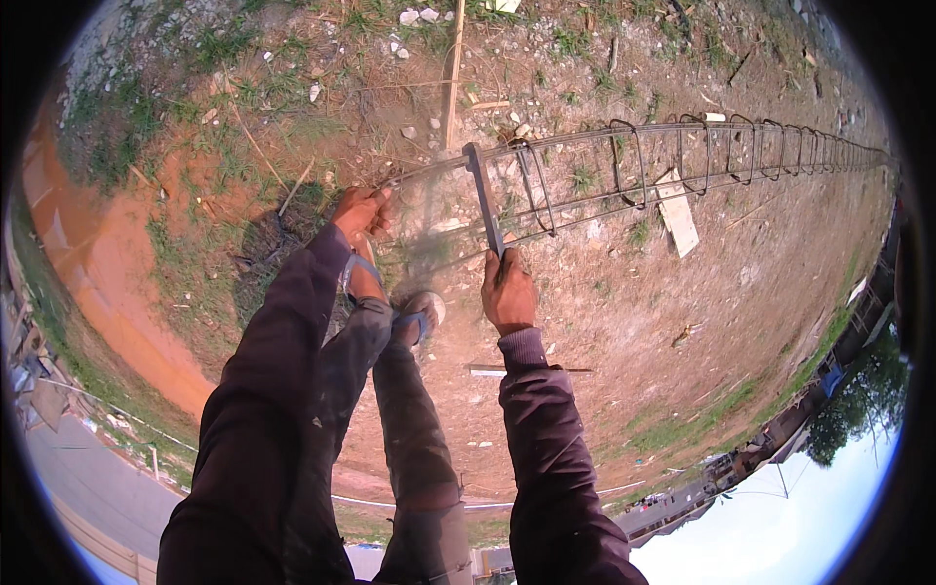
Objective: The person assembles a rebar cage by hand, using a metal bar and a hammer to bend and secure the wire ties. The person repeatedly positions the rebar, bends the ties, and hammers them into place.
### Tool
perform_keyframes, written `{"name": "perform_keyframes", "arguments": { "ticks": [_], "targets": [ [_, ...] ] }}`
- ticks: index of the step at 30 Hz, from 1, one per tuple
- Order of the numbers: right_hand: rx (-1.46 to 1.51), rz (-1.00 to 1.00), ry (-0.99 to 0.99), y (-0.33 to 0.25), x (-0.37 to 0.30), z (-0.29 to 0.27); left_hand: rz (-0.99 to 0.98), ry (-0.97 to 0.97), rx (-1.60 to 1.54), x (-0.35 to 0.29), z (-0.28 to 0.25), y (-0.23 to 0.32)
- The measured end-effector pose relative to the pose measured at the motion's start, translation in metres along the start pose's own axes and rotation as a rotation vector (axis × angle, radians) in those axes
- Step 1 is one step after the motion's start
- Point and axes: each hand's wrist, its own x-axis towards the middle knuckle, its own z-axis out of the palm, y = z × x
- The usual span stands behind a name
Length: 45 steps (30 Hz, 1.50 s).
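My right hand (509,291) is closed around the lower end of a flat dark metal bar (484,200). The bar's upper end lies against the long steel rods of a rebar cage (639,166), crossing them near their left ends. My left hand (363,213) is closed, its fingers curled at the left tip of the upper rebar rod (429,174). Just what sits inside those fingers is partly hidden. Square wire stirrups (624,161) ring the rods, strung out toward the far right. Around the rod ends near my left hand the picture is blurred.
My sandalled feet (419,314) stand on the dirt below the rods. A wooden stick (454,78) rises behind the cage, and a pale board (677,213) lies under it. A thin strip (487,370) lies near my right forearm. Orange muddy ground (107,273) is at left.
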Motion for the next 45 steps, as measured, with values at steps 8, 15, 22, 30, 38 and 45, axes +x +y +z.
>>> {"name": "perform_keyframes", "arguments": {
  "ticks": [8, 15, 22, 30, 38, 45],
  "targets": [
    [0.424, 0.136, -0.129, 0.048, 0.0, 0.007, 0.092, 0.074, 0.735, -0.002, -0.01, 0.022],
    [1.06, 0.691, 0.13, 0.146, -0.089, 0.05, 0.508, 0.016, 0.844, 0.015, 0.001, 0.039],
    [0.962, 0.781, 0.353, 0.241, -0.111, 0.128, 0.181, -0.305, 0.887, 0.043, 0.002, 0.05],
    [0.252, 0.504, 0.504, 0.179, -0.095, 0.127, 0.334, -0.415, 1.015, 0.041, -0.004, 0.056],
    [1.114, 0.623, 0.387, 0.03, -0.039, 0.133, 0.428, -0.201, 1.11, 0.055, 0.025, 0.043],
    [1.609, 0.47, 0.142, 0.041, 0.001, 0.186, 0.692, -0.278, 1.006, 0.082, 0.032, 0.025]
  ]
}}
